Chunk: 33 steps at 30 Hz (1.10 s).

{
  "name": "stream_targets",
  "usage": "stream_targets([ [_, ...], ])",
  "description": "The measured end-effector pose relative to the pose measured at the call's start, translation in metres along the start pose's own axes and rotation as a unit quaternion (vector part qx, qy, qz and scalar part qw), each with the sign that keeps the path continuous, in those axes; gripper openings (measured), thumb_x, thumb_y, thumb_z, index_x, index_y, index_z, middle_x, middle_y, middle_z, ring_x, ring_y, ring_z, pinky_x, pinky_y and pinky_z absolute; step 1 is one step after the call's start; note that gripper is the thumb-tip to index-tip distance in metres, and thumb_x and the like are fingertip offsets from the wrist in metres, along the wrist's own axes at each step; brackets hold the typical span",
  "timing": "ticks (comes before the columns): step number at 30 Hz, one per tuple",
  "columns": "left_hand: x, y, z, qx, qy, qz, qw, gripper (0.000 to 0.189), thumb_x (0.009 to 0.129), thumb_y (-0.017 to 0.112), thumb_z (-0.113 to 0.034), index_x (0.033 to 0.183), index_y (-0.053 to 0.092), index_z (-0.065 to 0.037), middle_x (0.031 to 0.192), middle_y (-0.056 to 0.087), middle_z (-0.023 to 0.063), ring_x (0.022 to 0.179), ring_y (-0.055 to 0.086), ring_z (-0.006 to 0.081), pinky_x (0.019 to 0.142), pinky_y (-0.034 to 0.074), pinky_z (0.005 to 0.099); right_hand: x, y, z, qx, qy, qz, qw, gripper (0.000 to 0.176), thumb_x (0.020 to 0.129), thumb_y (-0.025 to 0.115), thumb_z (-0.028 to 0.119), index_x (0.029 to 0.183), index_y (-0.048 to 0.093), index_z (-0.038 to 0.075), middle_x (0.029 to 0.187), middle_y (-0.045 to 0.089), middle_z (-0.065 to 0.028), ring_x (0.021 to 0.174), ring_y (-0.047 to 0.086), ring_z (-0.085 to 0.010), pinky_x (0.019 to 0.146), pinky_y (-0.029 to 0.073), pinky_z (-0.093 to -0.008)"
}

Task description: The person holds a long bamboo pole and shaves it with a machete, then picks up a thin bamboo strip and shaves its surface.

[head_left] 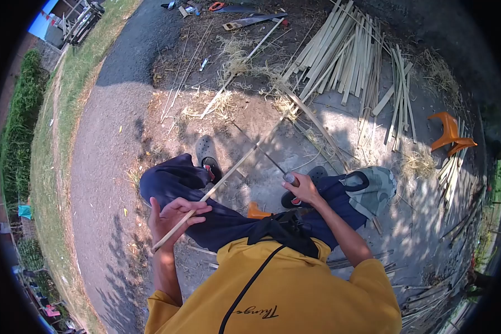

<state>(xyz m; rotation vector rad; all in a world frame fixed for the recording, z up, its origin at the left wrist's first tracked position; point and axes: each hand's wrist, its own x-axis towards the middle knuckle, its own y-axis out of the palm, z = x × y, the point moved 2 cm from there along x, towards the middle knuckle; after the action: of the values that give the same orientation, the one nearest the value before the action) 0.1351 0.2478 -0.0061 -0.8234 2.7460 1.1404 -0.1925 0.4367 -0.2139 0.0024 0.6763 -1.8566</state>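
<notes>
Pale matt wood strip [236,167] — bare, fairly smooth; dull dark metal blade [270,159]; glossy orange plastic stool [451,133].

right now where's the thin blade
In the head view the blade is near the middle, crossing the long strip, its handle to the right in the fingers of the right hand.
</notes>
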Motion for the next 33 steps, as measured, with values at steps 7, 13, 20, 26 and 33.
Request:
stream_targets([
  [7, 0.041, 0.046, -0.065, -0.122, 0.338, -0.022, 0.933, 0.078, 0.090, 0.030, -0.078, 0.102, 0.053, -0.004, 0.100, 0.060, 0.0201, 0.084, 0.056, 0.0257, 0.072, 0.048, 0.0364, -0.007, -0.012, 0.023, 0.186, 0.021, -0.042, 0.981, 0.030, 0.089, 0.069, 0.029, 0.089, 0.061, 0.001, 0.062, 0.054, -0.0037, 0.052, 0.050, -0.0113, 0.051, 0.041, -0.0304],
  [13, 0.074, 0.121, -0.157, 0.434, 0.440, 0.015, 0.786, 0.041, 0.098, 0.057, -0.042, 0.106, 0.053, -0.002, 0.094, 0.061, 0.0118, 0.067, 0.049, 0.0097, 0.062, 0.039, 0.0211, -0.032, -0.044, 0.078, 0.310, 0.019, -0.022, 0.950, 0.026, 0.091, 0.068, 0.026, 0.088, 0.057, 0.003, 0.062, 0.050, 0.0021, 0.047, 0.045, -0.0042, 0.043, 0.035, -0.0222],
  [20, 0.149, 0.231, -0.202, 0.419, 0.482, 0.052, 0.767, 0.040, 0.105, 0.039, -0.040, 0.104, 0.054, -0.002, 0.080, 0.050, 0.0032, 0.059, 0.042, 0.0109, 0.060, 0.037, 0.0251, -0.062, -0.061, 0.150, 0.385, -0.055, 0.013, 0.921, 0.022, 0.090, 0.069, 0.021, 0.089, 0.056, 0.003, 0.064, 0.051, 0.0014, 0.047, 0.045, -0.0046, 0.044, 0.035, -0.0228],
  [26, 0.171, 0.292, -0.236, 0.265, 0.309, 0.257, 0.876, 0.040, 0.106, 0.035, -0.042, 0.087, 0.045, -0.008, 0.067, 0.027, -0.0049, 0.052, 0.023, 0.0063, 0.044, 0.020, 0.0230, -0.080, -0.072, 0.210, 0.420, -0.110, 0.032, 0.900, 0.018, 0.092, 0.066, 0.016, 0.092, 0.055, 0.002, 0.064, 0.051, 0.0010, 0.047, 0.046, -0.0049, 0.044, 0.035, -0.0225],
  [33, 0.186, 0.331, -0.229, 0.278, 0.326, 0.207, 0.879, 0.046, 0.105, 0.031, -0.048, 0.076, 0.042, -0.015, 0.053, 0.025, -0.0065, 0.040, 0.018, 0.0065, 0.036, 0.013, 0.0257, -0.073, -0.057, 0.235, 0.482, -0.124, 0.060, 0.865, 0.013, 0.091, 0.062, 0.010, 0.094, 0.051, 0.003, 0.064, 0.049, 0.0004, 0.047, 0.044, -0.0056, 0.044, 0.035, -0.0225],
])
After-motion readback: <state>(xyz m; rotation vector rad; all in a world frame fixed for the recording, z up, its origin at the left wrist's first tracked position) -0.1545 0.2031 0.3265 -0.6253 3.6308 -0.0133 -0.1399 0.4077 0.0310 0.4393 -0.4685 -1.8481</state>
